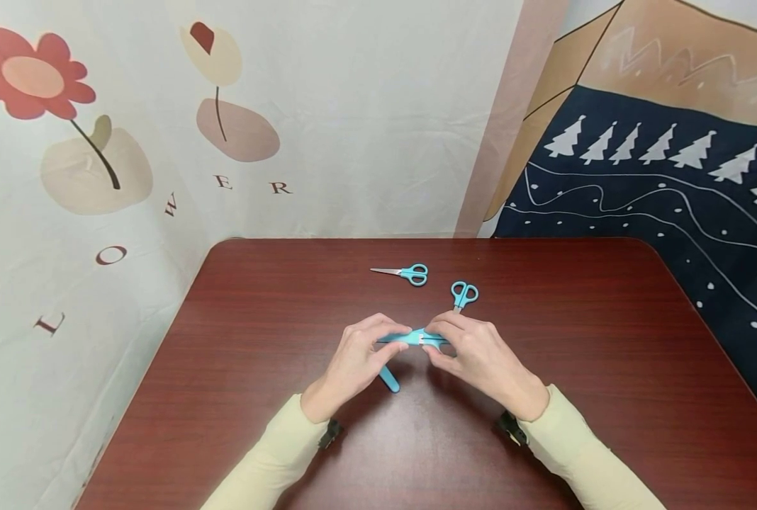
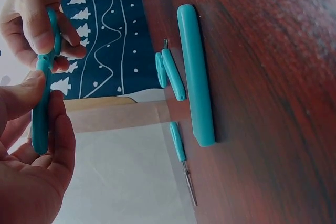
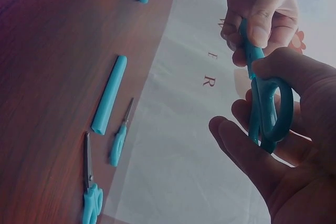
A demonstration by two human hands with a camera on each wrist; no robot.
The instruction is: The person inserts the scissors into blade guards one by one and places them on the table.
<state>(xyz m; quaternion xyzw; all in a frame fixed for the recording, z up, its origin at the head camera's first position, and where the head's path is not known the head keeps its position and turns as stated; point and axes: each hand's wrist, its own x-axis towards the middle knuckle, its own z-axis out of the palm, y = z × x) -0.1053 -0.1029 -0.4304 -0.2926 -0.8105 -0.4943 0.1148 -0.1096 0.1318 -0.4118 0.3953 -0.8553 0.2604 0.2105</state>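
My left hand (image 1: 356, 354) pinches a turquoise blade cover (image 2: 41, 114) between thumb and fingers. The handles of a pair of turquoise scissors (image 3: 283, 108) are in my right hand (image 1: 480, 350), thumb near the joint. The cover sits over the blades, which are hidden inside it, and its end meets the handles. Both hands are raised above the table, with the scissors held sideways between them. Below my left hand lies a loose turquoise cover (image 1: 389, 379). A second loose cover (image 3: 110, 95) rests farther off, hidden behind the hands in the head view.
Beyond the hands, uncovered scissors (image 1: 415, 274) lie with their blades pointing left. Another pair of scissors (image 1: 464, 292) lies right of them, its blades partly behind my right hand. The dark red table (image 1: 257, 304) ends at a printed curtain (image 1: 378, 127).
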